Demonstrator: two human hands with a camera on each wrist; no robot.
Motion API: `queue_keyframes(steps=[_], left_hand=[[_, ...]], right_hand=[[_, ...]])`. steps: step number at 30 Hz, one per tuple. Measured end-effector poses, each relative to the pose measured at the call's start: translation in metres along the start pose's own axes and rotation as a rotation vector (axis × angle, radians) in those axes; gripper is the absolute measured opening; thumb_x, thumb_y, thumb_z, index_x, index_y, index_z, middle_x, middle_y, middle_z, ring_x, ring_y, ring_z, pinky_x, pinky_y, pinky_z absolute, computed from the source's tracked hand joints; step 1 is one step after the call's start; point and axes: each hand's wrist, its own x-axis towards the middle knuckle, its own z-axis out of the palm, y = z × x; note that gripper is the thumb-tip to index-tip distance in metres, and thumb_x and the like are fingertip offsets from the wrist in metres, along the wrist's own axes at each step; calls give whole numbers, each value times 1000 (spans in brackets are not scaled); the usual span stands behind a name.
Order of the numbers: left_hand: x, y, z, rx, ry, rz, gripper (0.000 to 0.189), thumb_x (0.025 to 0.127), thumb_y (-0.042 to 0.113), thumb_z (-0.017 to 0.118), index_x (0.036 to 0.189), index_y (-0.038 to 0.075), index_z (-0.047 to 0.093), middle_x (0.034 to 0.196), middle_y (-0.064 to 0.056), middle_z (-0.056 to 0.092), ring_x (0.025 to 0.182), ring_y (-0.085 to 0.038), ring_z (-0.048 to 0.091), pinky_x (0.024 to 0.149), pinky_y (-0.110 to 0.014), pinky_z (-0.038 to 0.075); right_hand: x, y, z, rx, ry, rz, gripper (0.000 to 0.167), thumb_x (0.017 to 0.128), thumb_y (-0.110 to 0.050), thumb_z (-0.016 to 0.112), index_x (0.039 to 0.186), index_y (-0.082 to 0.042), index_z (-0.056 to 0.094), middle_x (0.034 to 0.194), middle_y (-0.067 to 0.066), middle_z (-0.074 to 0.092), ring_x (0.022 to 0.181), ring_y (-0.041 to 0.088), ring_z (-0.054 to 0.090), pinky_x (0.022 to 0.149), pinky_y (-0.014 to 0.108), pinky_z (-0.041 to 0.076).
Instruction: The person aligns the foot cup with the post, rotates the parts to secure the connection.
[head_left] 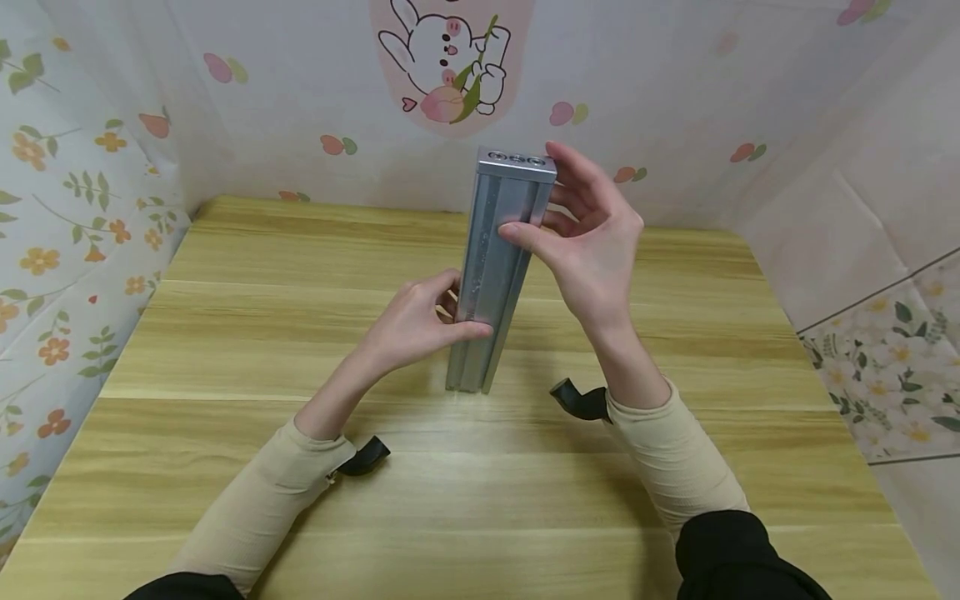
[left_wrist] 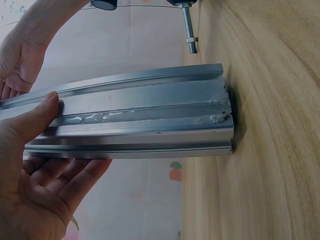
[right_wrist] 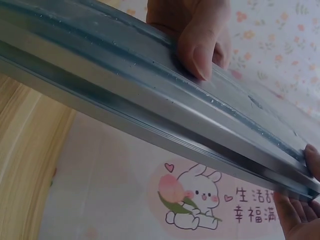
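Observation:
A long silver aluminium profile (head_left: 501, 250) with grooved sides stands nearly upright, tilted slightly, its lower end right at the tabletop. Its top end carries a flat metal cap (head_left: 517, 167) with three round screw heads. My left hand (head_left: 408, 327) grips the lower half, thumb across the front face and fingers behind. Higher up, my right hand (head_left: 600, 258) holds the profile near the cap, thumb on the front and index finger at the cap's edge. Whitish smears (left_wrist: 95, 118) mark the groove, and the lower end (left_wrist: 225, 107) looks rough in the left wrist view.
The wood-grain table (head_left: 225, 333) lies beneath, with a patterned curtain (head_left: 300, 100) at the back and sides. Black curved pieces stick out at the left cuff (head_left: 365, 457) and right cuff (head_left: 577, 400). A threaded bolt (left_wrist: 188, 30) shows near the right wrist.

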Motion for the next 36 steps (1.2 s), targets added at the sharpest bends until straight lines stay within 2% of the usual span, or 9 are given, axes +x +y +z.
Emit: queue_keyframes(steps=[9, 20, 27, 36], left_hand=[[2, 1, 4, 10, 41, 44, 53, 83, 30, 86, 125, 7, 64, 101, -6, 74, 87, -19, 72, 75, -34, 61], [1, 3, 10, 18, 95, 71, 53, 83, 28, 86, 127, 7, 63, 105, -7, 75, 89, -21, 75, 76, -36, 61], [0, 4, 13, 28, 108, 68, 54, 84, 26, 85, 129, 6, 62, 108, -10, 75, 93, -24, 76, 79, -36, 62], [0, 4, 15, 42, 114, 100, 54, 85, 24, 85, 129, 3, 61, 108, -12, 74, 95, -26, 76, 80, -36, 62]], right_hand=[[-5, -3, -2, -25, -10, -54, 70, 72, 10, 86, 137, 1, 62, 121, 7, 74, 96, 19, 71, 82, 29, 60], [-9, -5, 0, 8, 9, -89, 70, 69, 16, 83, 135, 5, 62, 122, 6, 74, 102, 21, 71, 82, 29, 60], [-13, -8, 1, 30, 11, -102, 70, 70, 15, 84, 135, 9, 60, 123, 5, 73, 104, 22, 70, 86, 31, 59], [-15, -8, -2, 15, -16, -109, 72, 71, 13, 84, 138, 8, 57, 127, 6, 70, 104, 23, 68, 88, 32, 59]])
